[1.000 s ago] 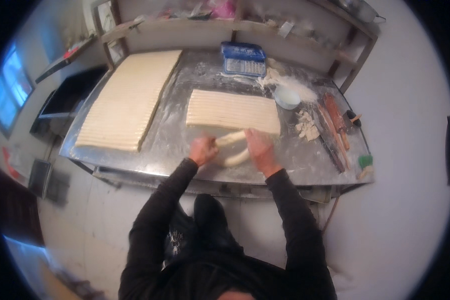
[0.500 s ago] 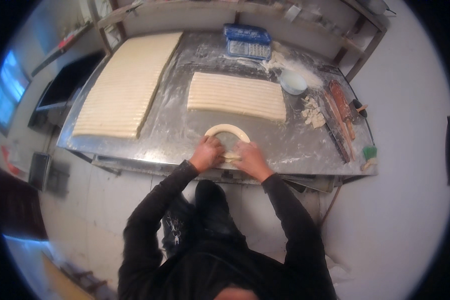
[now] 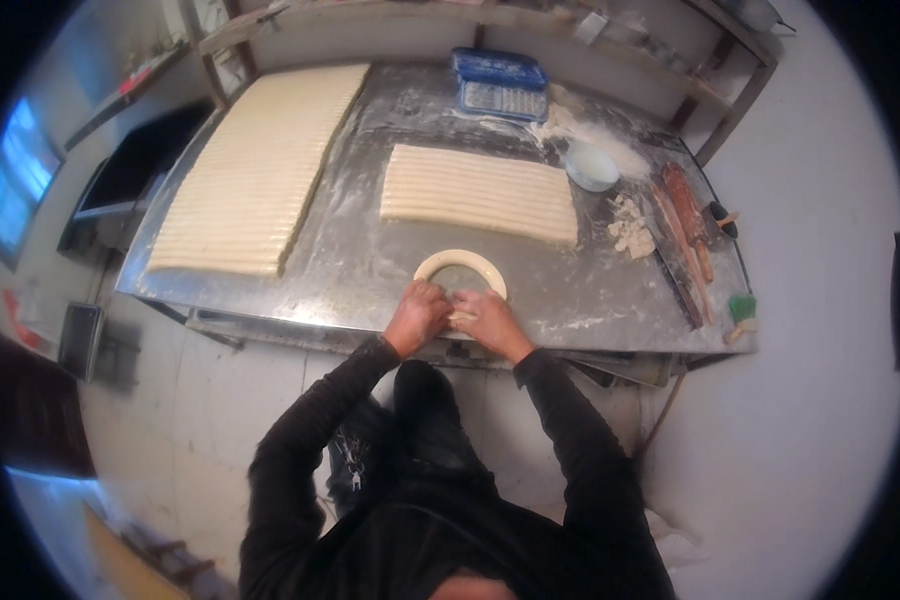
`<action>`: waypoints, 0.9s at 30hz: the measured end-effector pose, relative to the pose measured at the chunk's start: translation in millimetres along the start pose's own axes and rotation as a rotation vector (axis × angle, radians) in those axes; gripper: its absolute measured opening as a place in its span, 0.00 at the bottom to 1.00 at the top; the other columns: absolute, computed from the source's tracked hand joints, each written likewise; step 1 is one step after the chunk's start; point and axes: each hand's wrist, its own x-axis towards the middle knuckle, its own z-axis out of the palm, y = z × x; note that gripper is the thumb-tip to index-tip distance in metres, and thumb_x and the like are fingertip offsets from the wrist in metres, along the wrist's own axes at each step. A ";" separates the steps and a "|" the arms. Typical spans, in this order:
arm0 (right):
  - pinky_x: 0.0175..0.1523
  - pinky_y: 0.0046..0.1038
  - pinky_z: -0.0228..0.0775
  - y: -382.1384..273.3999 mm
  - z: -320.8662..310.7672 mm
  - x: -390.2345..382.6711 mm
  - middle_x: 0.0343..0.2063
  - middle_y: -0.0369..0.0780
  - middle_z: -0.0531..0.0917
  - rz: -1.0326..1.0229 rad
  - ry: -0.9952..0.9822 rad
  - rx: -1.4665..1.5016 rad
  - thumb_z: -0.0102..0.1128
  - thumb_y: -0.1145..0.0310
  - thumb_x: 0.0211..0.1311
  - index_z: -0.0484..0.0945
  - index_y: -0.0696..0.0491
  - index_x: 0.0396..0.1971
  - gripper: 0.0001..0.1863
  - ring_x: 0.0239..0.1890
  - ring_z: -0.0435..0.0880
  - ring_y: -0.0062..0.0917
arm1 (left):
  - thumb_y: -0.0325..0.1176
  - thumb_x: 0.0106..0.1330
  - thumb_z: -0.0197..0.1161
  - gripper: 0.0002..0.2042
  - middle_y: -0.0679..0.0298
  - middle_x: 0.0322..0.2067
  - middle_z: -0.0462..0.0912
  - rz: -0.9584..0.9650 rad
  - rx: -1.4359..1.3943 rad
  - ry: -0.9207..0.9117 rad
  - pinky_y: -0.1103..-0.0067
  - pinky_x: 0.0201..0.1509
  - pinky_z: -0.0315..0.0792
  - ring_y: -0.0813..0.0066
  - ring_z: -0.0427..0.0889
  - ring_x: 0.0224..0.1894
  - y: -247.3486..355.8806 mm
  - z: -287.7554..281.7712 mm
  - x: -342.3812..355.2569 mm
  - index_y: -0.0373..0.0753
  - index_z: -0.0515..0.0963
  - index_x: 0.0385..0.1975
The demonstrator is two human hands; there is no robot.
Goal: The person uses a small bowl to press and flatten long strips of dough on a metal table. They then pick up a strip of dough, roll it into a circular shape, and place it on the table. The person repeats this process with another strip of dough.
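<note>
Far left of the hands, a large slab of pale dough strips (image 3: pixel 255 170) lies unchanged. Left hand (image 3: pixel 417 317) and right hand (image 3: pixel 487 322), earlier apart on a dough strand, now pinch together the ends of a pale dough ring (image 3: pixel 460 266) just beyond the knuckles. A smaller strip batch (image 3: pixel 480 190) lies further beyond.

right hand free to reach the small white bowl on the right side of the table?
Probably not right away: the right hand is pressed on the dough ring with the left hand. The table between it and the white bowl is otherwise unobstructed.
</note>
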 end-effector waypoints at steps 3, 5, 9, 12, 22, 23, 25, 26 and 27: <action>0.60 0.38 0.70 1.1 1.9 -1.3 0.54 0.46 0.83 -0.040 0.017 -0.019 0.70 0.56 0.55 0.88 0.53 0.43 0.20 0.53 0.81 0.41 | 0.29 0.43 0.73 0.15 0.61 0.37 0.80 0.008 -0.010 0.006 0.61 0.60 0.68 0.58 0.78 0.50 -1.9 -1.1 -3.7 0.40 0.83 0.35; 0.59 0.39 0.72 -4.9 -0.5 -1.7 0.55 0.45 0.82 -0.070 0.013 -0.050 0.69 0.60 0.59 0.86 0.54 0.45 0.18 0.52 0.81 0.45 | 0.29 0.45 0.74 0.15 0.61 0.38 0.81 0.004 -0.003 0.007 0.61 0.60 0.68 0.58 0.79 0.51 -1.4 -3.2 -5.4 0.40 0.83 0.36; 0.57 0.39 0.73 5.8 -1.1 1.4 0.52 0.49 0.83 -0.042 -0.019 0.113 0.66 0.57 0.59 0.88 0.55 0.40 0.17 0.49 0.83 0.45 | 0.30 0.47 0.74 0.15 0.61 0.41 0.82 -0.008 0.001 -0.007 0.60 0.61 0.67 0.59 0.79 0.53 5.5 -4.3 -5.4 0.40 0.84 0.37; 0.56 0.38 0.75 1.8 0.9 0.3 0.52 0.50 0.83 -0.062 -0.004 0.098 0.65 0.58 0.60 0.87 0.56 0.41 0.17 0.49 0.83 0.46 | 0.31 0.48 0.75 0.15 0.61 0.41 0.82 -0.012 -0.011 -0.011 0.59 0.62 0.66 0.59 0.79 0.53 3.6 -3.9 -6.5 0.41 0.84 0.38; 0.56 0.39 0.74 6.2 -1.1 1.4 0.53 0.50 0.82 -0.010 -0.024 0.145 0.67 0.60 0.55 0.87 0.57 0.42 0.19 0.51 0.84 0.43 | 0.33 0.51 0.74 0.17 0.61 0.42 0.83 0.018 0.034 -0.061 0.61 0.61 0.67 0.60 0.80 0.51 6.9 -1.4 -6.5 0.42 0.84 0.43; 0.56 0.39 0.74 6.7 -0.8 1.4 0.53 0.50 0.82 0.006 -0.038 0.144 0.67 0.59 0.55 0.87 0.57 0.42 0.19 0.52 0.84 0.42 | 0.33 0.51 0.74 0.17 0.61 0.42 0.83 0.011 0.015 -0.062 0.62 0.61 0.67 0.60 0.80 0.51 6.1 -0.4 -9.2 0.42 0.84 0.43; 0.56 0.39 0.74 4.2 -2.0 4.6 0.54 0.50 0.82 -0.001 -0.088 0.133 0.67 0.60 0.55 0.86 0.58 0.43 0.19 0.52 0.84 0.42 | 0.33 0.51 0.74 0.17 0.61 0.42 0.83 0.014 -0.019 -0.056 0.62 0.60 0.68 0.60 0.80 0.50 3.4 -3.8 -3.3 0.42 0.84 0.43; 0.56 0.39 0.75 3.1 -3.1 6.0 0.54 0.49 0.82 -0.005 -0.113 0.128 0.66 0.61 0.55 0.86 0.58 0.43 0.19 0.52 0.84 0.42 | 0.33 0.51 0.74 0.17 0.61 0.42 0.83 -0.003 -0.007 -0.056 0.62 0.60 0.68 0.60 0.80 0.50 6.0 -3.4 -2.6 0.42 0.84 0.42; 0.56 0.39 0.75 5.7 -4.7 3.4 0.54 0.49 0.82 -0.027 -0.052 0.089 0.66 0.61 0.56 0.86 0.58 0.43 0.19 0.51 0.84 0.42 | 0.33 0.51 0.74 0.17 0.61 0.42 0.83 -0.022 0.006 -0.056 0.63 0.59 0.68 0.59 0.80 0.50 13.5 -4.8 -1.4 0.42 0.84 0.42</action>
